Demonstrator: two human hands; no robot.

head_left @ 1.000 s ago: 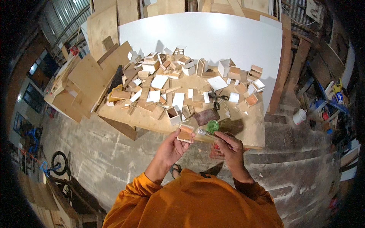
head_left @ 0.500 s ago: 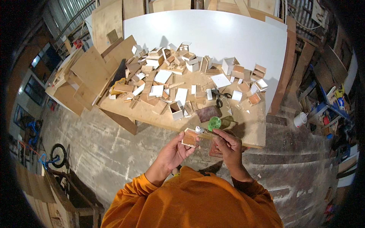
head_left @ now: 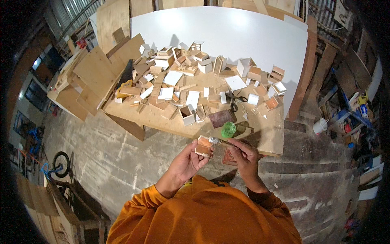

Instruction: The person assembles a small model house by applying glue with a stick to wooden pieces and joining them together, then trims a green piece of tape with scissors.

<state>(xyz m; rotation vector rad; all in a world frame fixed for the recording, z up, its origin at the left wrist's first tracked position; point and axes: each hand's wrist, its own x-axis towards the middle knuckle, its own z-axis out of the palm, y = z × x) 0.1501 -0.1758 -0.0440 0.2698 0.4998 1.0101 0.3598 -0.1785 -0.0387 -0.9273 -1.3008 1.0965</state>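
Observation:
My left hand (head_left: pixel 188 162) grips a small, shallow wooden box (head_left: pixel 202 149) with pale rims and orange-brown faces, held just below the table's front edge. My right hand (head_left: pixel 243 158) is closed on a slim tool (head_left: pixel 215 140) with a crumpled silvery tip, which is at the box's upper right edge; whether it touches is unclear. Just beyond the tool stand a green translucent container (head_left: pixel 228 129) and a dark reddish-brown flat piece (head_left: pixel 221 118) on the wooden table (head_left: pixel 150 126).
Small wooden and white cut pieces (head_left: pixel 173 77) crowd the table, with black scissors (head_left: pixel 234 105) among them. A white board (head_left: pixel 215 28) stands behind. Plywood sheets (head_left: pixel 91 77) lean at left. A bicycle (head_left: pixel 60 164) and a white bucket (head_left: pixel 320 126) are on either side.
The box has moved slightly right and down from a second ago, and the tool's tip has shifted to its upper edge. The table appears slightly shifted as the view moved.

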